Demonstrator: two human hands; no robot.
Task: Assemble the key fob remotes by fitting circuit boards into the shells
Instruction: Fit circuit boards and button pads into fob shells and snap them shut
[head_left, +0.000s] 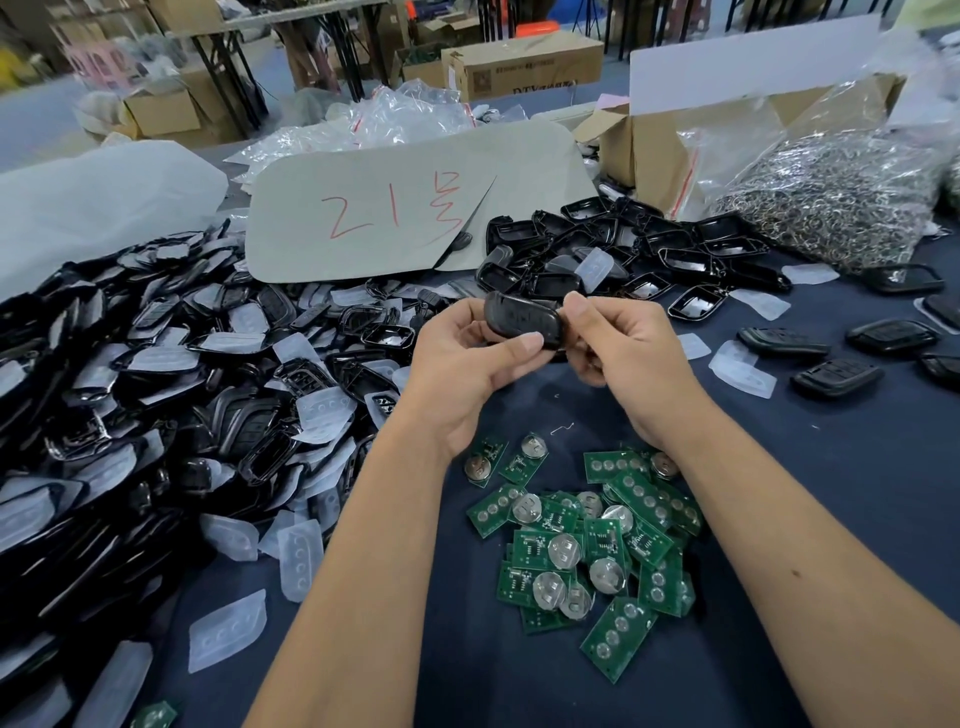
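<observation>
Black key fob (524, 318) held off the table between both hands, long axis running left-right, slightly down toward the right. Left hand (462, 358) cradles the near-left end, thumb pressed along its lower edge; right hand (618, 338) pinches the right end, thumb on top. Whether a board is inside: cannot tell. Green circuit boards (587, 540) lie below the wrists, nearer the right hand. Loose shells (613, 249) lie beyond.
</observation>
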